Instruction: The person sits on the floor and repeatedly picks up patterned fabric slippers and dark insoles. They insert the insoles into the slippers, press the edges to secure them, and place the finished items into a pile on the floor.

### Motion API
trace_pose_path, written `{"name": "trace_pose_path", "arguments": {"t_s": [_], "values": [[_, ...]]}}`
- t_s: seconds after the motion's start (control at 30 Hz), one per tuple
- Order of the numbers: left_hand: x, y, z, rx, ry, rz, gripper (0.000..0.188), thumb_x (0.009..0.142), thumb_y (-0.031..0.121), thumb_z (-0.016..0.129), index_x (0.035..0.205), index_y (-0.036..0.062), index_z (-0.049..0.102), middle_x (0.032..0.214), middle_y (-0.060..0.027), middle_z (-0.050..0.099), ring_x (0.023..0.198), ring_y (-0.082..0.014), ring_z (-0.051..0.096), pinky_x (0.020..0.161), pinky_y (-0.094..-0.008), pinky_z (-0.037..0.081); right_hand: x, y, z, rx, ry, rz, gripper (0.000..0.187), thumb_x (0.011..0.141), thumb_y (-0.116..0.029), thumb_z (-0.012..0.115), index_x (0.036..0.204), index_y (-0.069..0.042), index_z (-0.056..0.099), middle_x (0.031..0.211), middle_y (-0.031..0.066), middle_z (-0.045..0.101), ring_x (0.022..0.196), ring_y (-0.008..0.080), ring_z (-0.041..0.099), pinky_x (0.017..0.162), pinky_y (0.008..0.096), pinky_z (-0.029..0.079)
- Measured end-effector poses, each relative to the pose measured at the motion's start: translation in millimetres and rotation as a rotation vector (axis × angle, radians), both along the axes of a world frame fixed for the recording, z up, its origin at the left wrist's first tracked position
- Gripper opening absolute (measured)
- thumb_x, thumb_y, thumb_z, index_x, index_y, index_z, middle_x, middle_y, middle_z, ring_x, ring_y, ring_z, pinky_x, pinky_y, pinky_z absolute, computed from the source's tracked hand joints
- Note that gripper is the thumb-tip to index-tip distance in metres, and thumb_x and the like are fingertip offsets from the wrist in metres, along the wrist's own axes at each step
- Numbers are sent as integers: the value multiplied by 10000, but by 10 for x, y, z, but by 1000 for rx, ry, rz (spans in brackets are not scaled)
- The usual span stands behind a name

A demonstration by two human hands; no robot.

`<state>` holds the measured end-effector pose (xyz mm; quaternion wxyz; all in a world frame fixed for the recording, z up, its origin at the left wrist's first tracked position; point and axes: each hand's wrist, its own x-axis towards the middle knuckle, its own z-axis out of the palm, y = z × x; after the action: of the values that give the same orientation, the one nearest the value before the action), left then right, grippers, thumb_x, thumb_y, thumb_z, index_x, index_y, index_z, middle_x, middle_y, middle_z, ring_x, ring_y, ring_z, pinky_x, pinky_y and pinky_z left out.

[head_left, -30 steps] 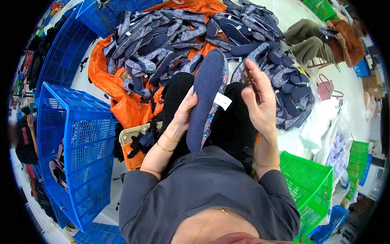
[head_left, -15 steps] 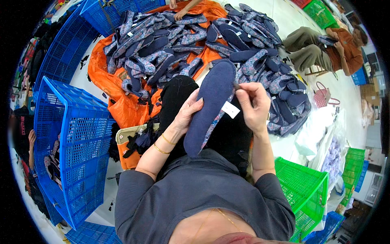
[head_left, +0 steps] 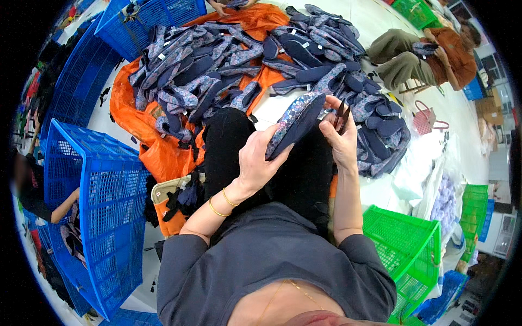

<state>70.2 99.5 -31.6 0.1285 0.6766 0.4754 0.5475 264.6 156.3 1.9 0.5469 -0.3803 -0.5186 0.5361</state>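
My left hand [head_left: 262, 162] is closed round a slipper [head_left: 298, 124] with a dark blue sole and a floral patterned side. The slipper is tilted, its patterned side turned up and its toe end away from me. My right hand [head_left: 342, 138] grips a small dark pair of thread snips [head_left: 341, 117], blades pointing up, close beside the slipper's right edge. Whether the right fingertips touch the slipper I cannot tell. Beyond my knees lies a large pile of similar slippers [head_left: 198, 68], many with white tags.
An orange sheet [head_left: 163, 155] lies under the pile. Blue crates [head_left: 111, 217] stand at left, a green crate [head_left: 402, 239] at lower right. An orange-and-beige container [head_left: 163, 209] with dark scraps sits by my left knee. Other people sit or reach at right, left and top.
The slipper has been turned from sole facing up to its patterned side showing. My left hand has shifted its hold, and the snips in my right hand now show clearly.
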Motion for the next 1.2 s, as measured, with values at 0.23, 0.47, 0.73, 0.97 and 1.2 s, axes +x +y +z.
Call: {"name": "trace_pose_path", "arguments": {"t_s": [0.23,0.47,0.73,0.97,1.2], "values": [[64,46,18,-133,49,-23,639,772,168,774,1283,-31,445,1036,-216,642,907,-355,655,767,-384,532,4,161,-96,-24,-44,56,457,816,-73,744,1226,-37,545,980,-38,539,645,-4,407,569,155,325],[-925,1274,111,-553,-35,191,807,872,492,622,1282,-170,408,1195,-257,562,1059,-348,576,938,-387,443,616,1198,-518,-241,-248,-32,237,926,-221,618,1062,-32,660,869,-16,658,603,4,473,502,171,357],[-1136,1801,-295,-520,-313,73,596,957,112,567,1457,0,263,1418,-149,419,1310,-224,412,1067,-354,356,2622,2432,-3252,-671,-435,-712,95,818,-58,562,864,-4,626,708,53,617,458,105,457,378,262,315],[-911,1768,-413,-646,-95,30,349,955,27,531,1302,5,504,1315,-96,503,1181,-171,527,1023,-316,411,2121,3389,-4254,7,-1108,-473,436,831,-23,484,1258,41,546,1026,205,671,593,173,652,574,317,520],[-767,1879,-341,-878,-179,-67,299,951,29,536,1248,-6,541,1140,-72,597,1069,-148,582,929,-281,462,1251,3361,-3685,-399,-795,-315,471,845,-270,651,1193,35,562,1120,187,644,1070,300,607,892,366,463]]}}
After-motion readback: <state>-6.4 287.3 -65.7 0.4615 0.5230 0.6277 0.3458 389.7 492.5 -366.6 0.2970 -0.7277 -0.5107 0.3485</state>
